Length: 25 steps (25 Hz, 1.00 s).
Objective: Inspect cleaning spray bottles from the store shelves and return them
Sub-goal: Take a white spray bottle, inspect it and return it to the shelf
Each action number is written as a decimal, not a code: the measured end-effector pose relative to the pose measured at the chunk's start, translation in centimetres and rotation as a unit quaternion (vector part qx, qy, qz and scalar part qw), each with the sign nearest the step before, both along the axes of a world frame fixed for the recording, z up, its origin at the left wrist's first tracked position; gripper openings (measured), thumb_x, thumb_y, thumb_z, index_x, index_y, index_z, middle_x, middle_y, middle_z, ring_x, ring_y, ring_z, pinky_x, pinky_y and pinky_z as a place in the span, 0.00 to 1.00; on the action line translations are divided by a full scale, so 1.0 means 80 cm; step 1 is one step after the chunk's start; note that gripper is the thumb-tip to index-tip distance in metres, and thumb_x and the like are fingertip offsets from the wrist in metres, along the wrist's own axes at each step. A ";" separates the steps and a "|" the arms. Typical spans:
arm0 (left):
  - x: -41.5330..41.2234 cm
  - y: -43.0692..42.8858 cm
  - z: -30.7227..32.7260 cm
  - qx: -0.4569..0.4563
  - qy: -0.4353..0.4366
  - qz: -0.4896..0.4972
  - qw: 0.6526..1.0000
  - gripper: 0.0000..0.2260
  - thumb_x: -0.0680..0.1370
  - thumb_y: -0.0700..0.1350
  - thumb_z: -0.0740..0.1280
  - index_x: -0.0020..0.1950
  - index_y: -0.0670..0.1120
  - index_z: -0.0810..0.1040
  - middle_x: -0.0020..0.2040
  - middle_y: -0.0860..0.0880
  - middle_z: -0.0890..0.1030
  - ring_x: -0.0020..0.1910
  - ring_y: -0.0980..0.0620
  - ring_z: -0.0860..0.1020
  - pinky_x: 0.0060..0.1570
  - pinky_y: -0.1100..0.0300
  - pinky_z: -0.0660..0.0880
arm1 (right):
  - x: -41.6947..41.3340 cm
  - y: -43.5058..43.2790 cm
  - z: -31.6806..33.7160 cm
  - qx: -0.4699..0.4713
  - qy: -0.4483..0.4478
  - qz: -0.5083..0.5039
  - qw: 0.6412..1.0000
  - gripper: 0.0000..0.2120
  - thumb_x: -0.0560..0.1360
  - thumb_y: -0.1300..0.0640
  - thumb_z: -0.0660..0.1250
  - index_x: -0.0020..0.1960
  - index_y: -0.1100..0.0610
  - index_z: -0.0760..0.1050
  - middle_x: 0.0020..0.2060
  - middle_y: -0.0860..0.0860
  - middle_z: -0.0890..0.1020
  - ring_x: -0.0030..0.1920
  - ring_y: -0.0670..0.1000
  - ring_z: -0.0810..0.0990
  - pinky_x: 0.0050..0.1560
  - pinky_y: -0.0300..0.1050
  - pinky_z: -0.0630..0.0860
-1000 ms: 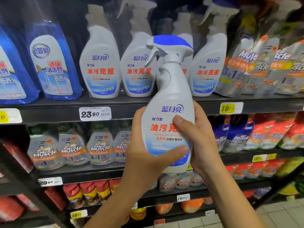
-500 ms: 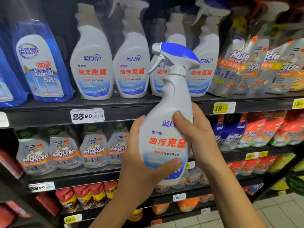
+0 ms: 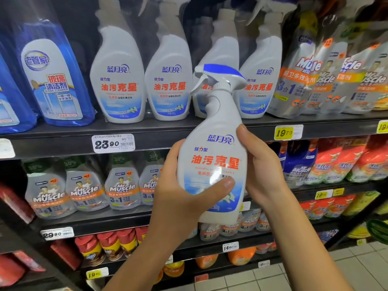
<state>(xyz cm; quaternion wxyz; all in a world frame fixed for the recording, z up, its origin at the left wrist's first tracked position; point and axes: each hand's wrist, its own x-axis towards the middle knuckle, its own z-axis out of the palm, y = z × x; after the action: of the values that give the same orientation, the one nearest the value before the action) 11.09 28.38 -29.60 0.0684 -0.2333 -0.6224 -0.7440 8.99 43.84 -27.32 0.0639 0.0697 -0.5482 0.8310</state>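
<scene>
A white spray bottle (image 3: 216, 143) with a blue-topped trigger and red lettering is held up in front of the shelves, its top tilted slightly left and its label facing me. My left hand (image 3: 178, 198) grips its lower left side, with the thumb across the label. My right hand (image 3: 262, 166) holds the right side, thumb pressed near the upper label. Several matching white spray bottles (image 3: 118, 80) stand in a row on the top shelf (image 3: 63, 143) behind it.
Blue glass-cleaner bottles (image 3: 52, 80) stand at the upper left and grey refill pouches (image 3: 304, 76) at the upper right. Lower shelves hold more pouches (image 3: 84, 190), red-capped cans (image 3: 109, 246) and orange bottles. Price tags (image 3: 113, 143) line the shelf edges. Tiled floor (image 3: 357, 267) shows at the bottom right.
The bottle in both hands has come lower and tilted left, away from the top shelf. The view has shifted right and down.
</scene>
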 end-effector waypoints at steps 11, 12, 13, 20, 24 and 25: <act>-0.008 0.004 -0.006 -0.008 0.005 -0.016 1.000 0.27 0.67 0.40 0.75 0.62 0.53 0.72 0.51 0.57 0.82 0.50 0.58 0.82 0.39 0.66 0.79 | -0.007 0.003 0.003 -0.029 -0.030 0.017 0.999 0.21 0.72 0.49 0.68 0.60 0.61 0.77 0.50 0.59 0.84 0.51 0.59 0.83 0.51 0.54 0.81; -0.009 0.005 -0.008 -0.005 0.004 -0.018 1.000 0.27 0.67 0.40 0.75 0.63 0.53 0.71 0.51 0.58 0.82 0.50 0.58 0.82 0.39 0.66 0.79 | -0.007 0.003 0.004 -0.019 -0.023 0.015 0.999 0.19 0.72 0.50 0.67 0.59 0.60 0.77 0.49 0.59 0.84 0.50 0.58 0.83 0.51 0.54 0.81; -0.010 0.004 -0.010 -0.001 0.003 -0.021 1.000 0.28 0.67 0.40 0.75 0.63 0.54 0.70 0.52 0.58 0.82 0.51 0.58 0.82 0.39 0.66 0.79 | -0.007 0.003 0.004 -0.007 -0.016 0.016 1.000 0.17 0.73 0.50 0.67 0.57 0.59 0.78 0.48 0.59 0.84 0.50 0.58 0.84 0.51 0.54 0.81; -0.015 -0.007 -0.025 -0.002 0.017 -0.041 0.999 0.39 0.62 0.49 0.80 0.68 0.60 0.65 0.58 0.58 0.80 0.55 0.56 0.81 0.43 0.61 0.80 | 0.005 0.002 0.007 0.076 0.100 0.046 0.991 0.13 0.72 0.57 0.68 0.56 0.51 0.81 0.47 0.53 0.85 0.47 0.51 0.84 0.44 0.42 0.80; -0.022 -0.014 -0.036 -0.006 0.012 -0.035 0.999 0.37 0.58 0.46 0.80 0.60 0.69 0.69 0.55 0.60 0.80 0.53 0.56 0.81 0.41 0.64 0.80 | 0.008 -0.001 0.011 0.127 0.168 0.074 0.975 0.21 0.65 0.51 0.77 0.57 0.50 0.80 0.49 0.50 0.85 0.49 0.49 0.84 0.46 0.40 0.79; -0.026 -0.015 -0.039 -0.013 0.010 -0.024 1.000 0.37 0.57 0.45 0.81 0.58 0.70 0.69 0.53 0.60 0.81 0.52 0.57 0.81 0.40 0.64 0.80 | 0.009 -0.001 0.011 0.134 0.173 0.081 0.972 0.23 0.64 0.49 0.78 0.58 0.51 0.80 0.50 0.50 0.85 0.50 0.49 0.83 0.47 0.40 0.78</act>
<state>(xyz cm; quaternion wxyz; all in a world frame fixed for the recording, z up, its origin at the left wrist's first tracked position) 9.05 27.15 -32.74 0.0534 -0.2563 -0.6257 -0.7348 9.70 43.75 -26.46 0.0804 0.2649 -0.6274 0.7278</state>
